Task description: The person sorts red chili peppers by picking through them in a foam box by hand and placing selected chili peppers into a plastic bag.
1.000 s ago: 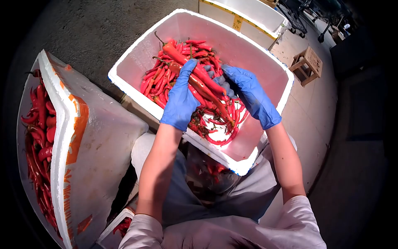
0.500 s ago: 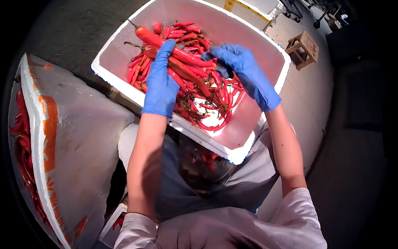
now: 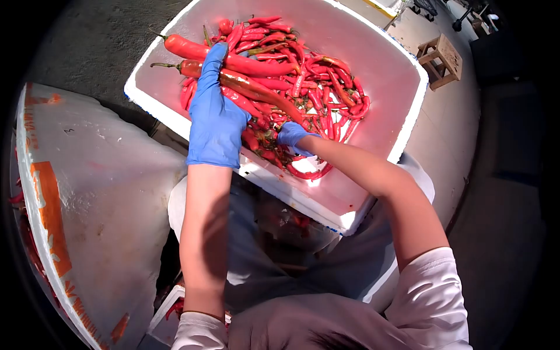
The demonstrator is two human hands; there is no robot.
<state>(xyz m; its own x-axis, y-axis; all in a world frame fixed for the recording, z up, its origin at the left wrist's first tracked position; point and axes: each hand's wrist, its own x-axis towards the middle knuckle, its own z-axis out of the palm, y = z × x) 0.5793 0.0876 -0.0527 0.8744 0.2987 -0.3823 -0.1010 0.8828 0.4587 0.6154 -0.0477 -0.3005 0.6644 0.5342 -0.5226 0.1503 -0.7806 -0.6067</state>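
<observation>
My left hand (image 3: 214,119), in a blue glove, is closed around a bunch of long red chili peppers (image 3: 251,65) over the left side of a white foam box. One of them, a darker chili pepper (image 3: 251,87), shows brownish-green patches; the stems point left. My right hand (image 3: 296,137), also gloved in blue, is low in the box among smaller chili peppers (image 3: 341,87), right of and below the left hand. Its fingers are mostly hidden by the glove's back and the peppers, so their grip does not show.
The foam box (image 3: 402,125) rests at my knees. On the left leans a larger foam box (image 3: 111,192) with orange tape, red peppers along its far side. A small wooden stool (image 3: 441,61) stands on the floor at the upper right. Below left, another foam box (image 3: 169,306) shows some red.
My right hand has moved down and left, from beside the held peppers' tips into the pile below. My left hand still holds its bunch. The view has shifted slightly.
</observation>
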